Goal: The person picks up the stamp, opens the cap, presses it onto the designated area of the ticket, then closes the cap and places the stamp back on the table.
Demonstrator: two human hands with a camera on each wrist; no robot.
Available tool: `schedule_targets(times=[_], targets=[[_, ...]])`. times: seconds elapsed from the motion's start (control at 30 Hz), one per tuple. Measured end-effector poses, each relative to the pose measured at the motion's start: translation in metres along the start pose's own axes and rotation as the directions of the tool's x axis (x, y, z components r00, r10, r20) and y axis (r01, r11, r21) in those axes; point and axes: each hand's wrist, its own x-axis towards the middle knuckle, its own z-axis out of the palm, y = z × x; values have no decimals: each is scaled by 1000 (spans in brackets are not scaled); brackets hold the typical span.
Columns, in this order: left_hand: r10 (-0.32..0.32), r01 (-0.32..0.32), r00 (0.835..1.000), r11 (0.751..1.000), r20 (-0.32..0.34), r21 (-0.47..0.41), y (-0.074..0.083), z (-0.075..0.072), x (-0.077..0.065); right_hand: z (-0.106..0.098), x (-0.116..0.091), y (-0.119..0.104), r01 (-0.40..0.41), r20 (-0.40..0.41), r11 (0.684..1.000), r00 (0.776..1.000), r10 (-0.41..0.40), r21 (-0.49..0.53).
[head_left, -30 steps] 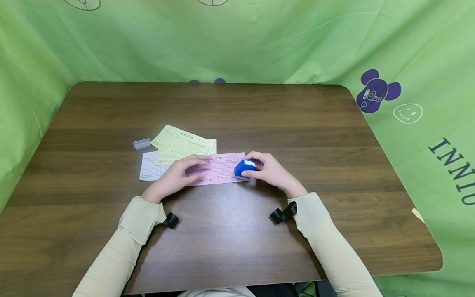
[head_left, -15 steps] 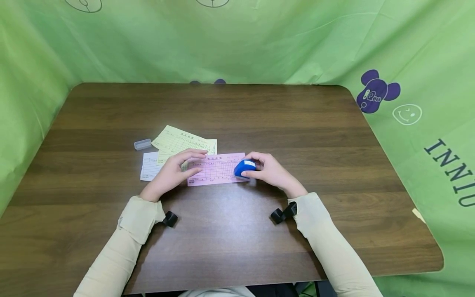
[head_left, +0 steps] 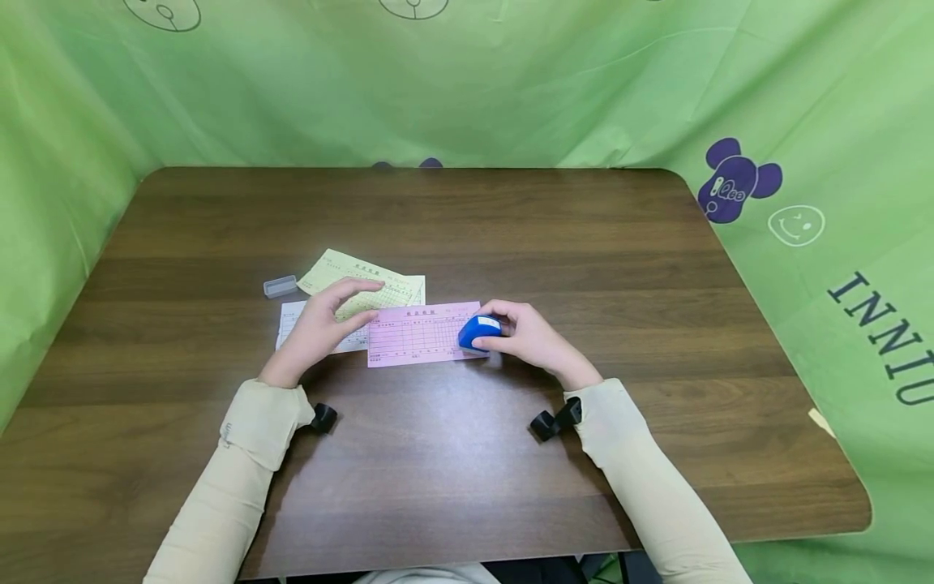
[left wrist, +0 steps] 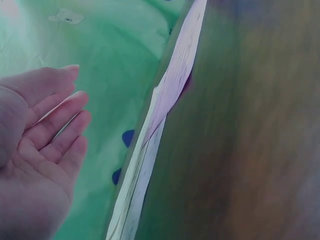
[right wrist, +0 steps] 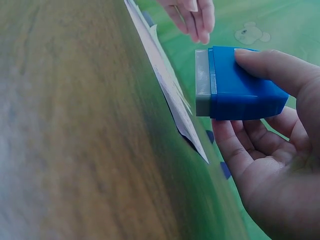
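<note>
Stamp [head_left: 477,332] gripped by right hand [head_left: 533,341]; pink slip [head_left: 417,337] inside desk [head_left: 438,470] edges, unpinned, could skid; left hand [head_left: 316,326] wide, empty

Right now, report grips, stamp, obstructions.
Right grip holding stamp over right end of pink slip. Left grip open, empty. Nothing seen in the way.

Vs 1 s ago, bare L hand [head_left: 314,328] has shifted L off most of pink rectangular paper form [head_left: 416,337], now over pale-yellow paper forms [head_left: 365,272] & white paper form [head_left: 353,341]; pink's L end uncovered.
</note>
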Motion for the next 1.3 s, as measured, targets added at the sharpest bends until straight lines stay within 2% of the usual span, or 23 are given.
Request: schedule_targets(times=[0.37, 0.63, 1.0, 1.17, 1.3], targets=[[-118, 130, 988, 983, -98, 132, -7, -24, 14, 1, 1, 3, -10, -2, 1000, 1000, 10, 8], [-180, 205, 972, 964, -152, 170, -12, -38, 19, 0, 1, 4, -6, -1, 1000, 1000, 6, 17], [-226, 261, 962, 925, -152, 278, -15, -45, 25, -1, -1, 3, 4, 0, 1000, 1000, -4, 6], [-244, 272, 962, 901, -124, 338, -13, -48, 28, -1, -1, 1, 2, 3, 1000, 1000, -2, 21], [-270, 292, 956, 891, -110, 347, -12, -50, 29, -1, -2, 0, -2, 4, 1000, 1000, 2, 24]])
